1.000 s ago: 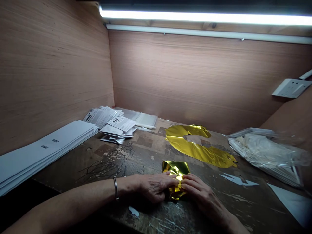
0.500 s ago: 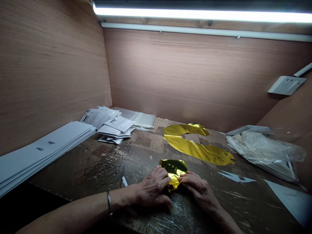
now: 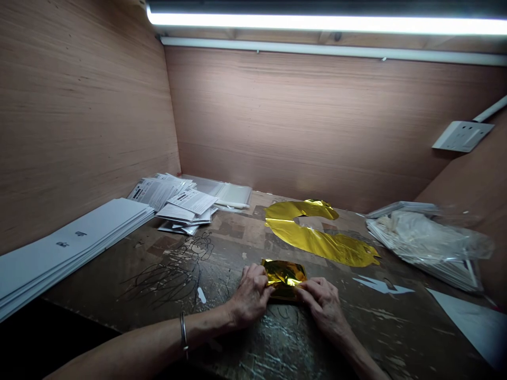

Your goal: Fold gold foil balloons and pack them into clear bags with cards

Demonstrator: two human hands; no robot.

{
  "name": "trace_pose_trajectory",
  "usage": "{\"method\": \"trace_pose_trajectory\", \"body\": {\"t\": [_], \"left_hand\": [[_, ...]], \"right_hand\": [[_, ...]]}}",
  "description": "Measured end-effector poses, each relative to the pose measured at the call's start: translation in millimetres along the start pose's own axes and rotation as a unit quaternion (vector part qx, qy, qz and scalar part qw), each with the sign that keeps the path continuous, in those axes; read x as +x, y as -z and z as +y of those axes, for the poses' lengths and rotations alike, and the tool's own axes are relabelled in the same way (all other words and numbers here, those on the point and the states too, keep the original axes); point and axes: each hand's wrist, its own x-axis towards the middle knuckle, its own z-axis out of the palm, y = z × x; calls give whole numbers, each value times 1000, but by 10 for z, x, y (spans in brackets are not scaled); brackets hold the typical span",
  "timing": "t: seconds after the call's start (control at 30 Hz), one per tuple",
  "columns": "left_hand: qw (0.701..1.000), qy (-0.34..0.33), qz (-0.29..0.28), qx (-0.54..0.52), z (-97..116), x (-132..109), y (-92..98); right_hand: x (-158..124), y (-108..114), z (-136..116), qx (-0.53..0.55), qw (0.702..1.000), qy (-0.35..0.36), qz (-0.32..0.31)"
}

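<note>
A folded gold foil balloon (image 3: 285,272) lies on the worn table in front of me, shiny and roughly rectangular. My left hand (image 3: 251,295) grips its left edge, fingers curled and thumb along the near side. On the right edge, my right hand (image 3: 320,301) pinches the foil between thumb and fingers. Beyond it, a second gold foil balloon (image 3: 312,240) is spread flat in a curved, C-like shape, touched by neither hand. A metal bangle (image 3: 184,335) circles my left wrist.
Long white card sheets (image 3: 75,237) are stacked at the left. Printed packets (image 3: 190,203) pile up behind them, beside clear plastic sleeves (image 3: 233,194). Black threads (image 3: 170,279) lie left of my hands. A plastic-covered stack (image 3: 428,237) and a white paper cutout (image 3: 384,285) are at the right.
The near part of the foil has been folded, making a neater, wider rectangle. My left hand has drawn back left from over the foil to its edge, its fingers now more curled.
</note>
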Motion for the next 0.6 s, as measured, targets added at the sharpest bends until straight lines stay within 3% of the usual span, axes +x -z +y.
{"method": "trace_pose_trajectory", "body": {"t": [0.1, 0.23, 0.4, 0.6], "left_hand": [[999, 28, 16, 39, 10, 4, -50], [995, 11, 15, 95, 37, -3, -37], [970, -166, -20, 174, 34, -9, 109], [893, -357, 6, 275, -21, -17, 208]], "right_hand": [[-31, -36, -43, -46, 998, -40, 35], [-42, -18, -118, -82, 994, -71, 25], [93, 78, -137, -61, 988, -130, -58], [323, 141, -50, -13, 977, -179, -119]]}}
